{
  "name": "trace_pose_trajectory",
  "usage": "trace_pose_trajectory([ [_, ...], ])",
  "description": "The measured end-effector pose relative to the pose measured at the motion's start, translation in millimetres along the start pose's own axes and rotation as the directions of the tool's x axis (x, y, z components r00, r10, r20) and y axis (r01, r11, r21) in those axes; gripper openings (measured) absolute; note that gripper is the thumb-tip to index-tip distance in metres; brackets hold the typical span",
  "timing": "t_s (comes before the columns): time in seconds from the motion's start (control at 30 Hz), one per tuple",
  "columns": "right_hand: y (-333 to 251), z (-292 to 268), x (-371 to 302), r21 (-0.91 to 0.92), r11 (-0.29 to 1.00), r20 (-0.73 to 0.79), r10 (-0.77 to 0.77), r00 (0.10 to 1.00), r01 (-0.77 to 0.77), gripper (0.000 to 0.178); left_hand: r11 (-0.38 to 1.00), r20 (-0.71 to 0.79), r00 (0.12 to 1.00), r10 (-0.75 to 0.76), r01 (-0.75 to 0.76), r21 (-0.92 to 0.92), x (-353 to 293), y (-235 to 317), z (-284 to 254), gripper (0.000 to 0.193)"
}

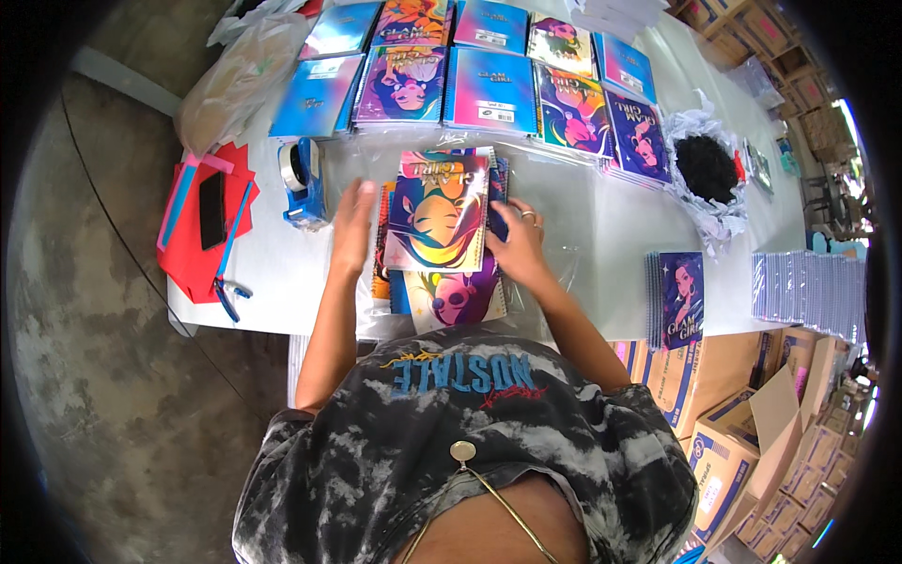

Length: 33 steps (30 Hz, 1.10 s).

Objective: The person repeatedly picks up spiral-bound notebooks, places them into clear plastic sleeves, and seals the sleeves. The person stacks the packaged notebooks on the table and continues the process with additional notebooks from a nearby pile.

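Note:
A loose stack of spiral notebooks (437, 216) with illustrated covers lies in front of me on clear plastic film (554, 202). The notebooks are fanned unevenly; a purple-covered one (456, 301) sticks out toward me. My left hand (353, 228) is upright along the left side of the stack, fingers straight and together, palm facing it. At the opposite side, my right hand (519, 242) touches the stack's right edge with its thumb and bent fingers apart. A ring sits on one of its fingers. Neither hand has anything lifted.
Rows of notebooks (490, 89) line the far side. A blue tape dispenser (303, 188) stands left, near red sheets (193, 268) with a dark phone (213, 209). At right are a paper-lined container (707, 169), a single notebook pile (678, 299) and cardboard boxes (723, 451).

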State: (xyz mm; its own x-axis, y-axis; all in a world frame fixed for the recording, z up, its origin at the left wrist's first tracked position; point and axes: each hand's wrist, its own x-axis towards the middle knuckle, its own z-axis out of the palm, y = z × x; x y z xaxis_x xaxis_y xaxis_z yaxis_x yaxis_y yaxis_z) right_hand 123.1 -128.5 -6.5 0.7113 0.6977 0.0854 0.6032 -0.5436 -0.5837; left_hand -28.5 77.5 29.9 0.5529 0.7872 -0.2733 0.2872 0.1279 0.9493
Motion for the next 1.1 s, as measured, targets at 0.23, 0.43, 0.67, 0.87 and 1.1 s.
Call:
trace_pose_trajectory([
  [0.23, -57.4, 15.2, -3.2, 0.359, 0.834, -0.169, -0.383, 0.908, 0.419, 0.057, 0.872, 0.503, 0.854, 0.134, -0.343, 0.35, -33.4, 49.2, 45.7, 0.074],
  [0.43, -27.8, -1.3, -27.6, 0.116, 0.991, -0.2, -0.038, 0.979, 0.062, 0.071, 0.896, -0.071, 0.894, 0.443, -0.443, 0.014, -45.4, 60.1, -3.2, 0.028],
  [0.67, 4.2, 14.1, -19.0, 0.302, 0.882, 0.104, 0.347, 0.932, -0.362, 0.075, 0.745, 0.079, 0.991, 0.11, -0.135, 0.653, -31.7, -59.1, 1.1, 0.078],
  [0.87, 28.5, 19.7, 23.8, 0.604, 0.537, 0.448, 0.383, 0.808, -0.589, 0.071, 0.822, 0.119, 0.993, -0.018, -0.053, 0.567, -10.9, -68.1, 21.9, 0.1],
  [1.1, -4.0, 8.4, -1.1, 0.918, 0.292, 0.232, 0.155, 0.96, -0.269, 0.047, 0.985, 0.249, 0.962, -0.111, 0.073, 0.159, -19.7, -43.8, 32.5, 0.084],
])
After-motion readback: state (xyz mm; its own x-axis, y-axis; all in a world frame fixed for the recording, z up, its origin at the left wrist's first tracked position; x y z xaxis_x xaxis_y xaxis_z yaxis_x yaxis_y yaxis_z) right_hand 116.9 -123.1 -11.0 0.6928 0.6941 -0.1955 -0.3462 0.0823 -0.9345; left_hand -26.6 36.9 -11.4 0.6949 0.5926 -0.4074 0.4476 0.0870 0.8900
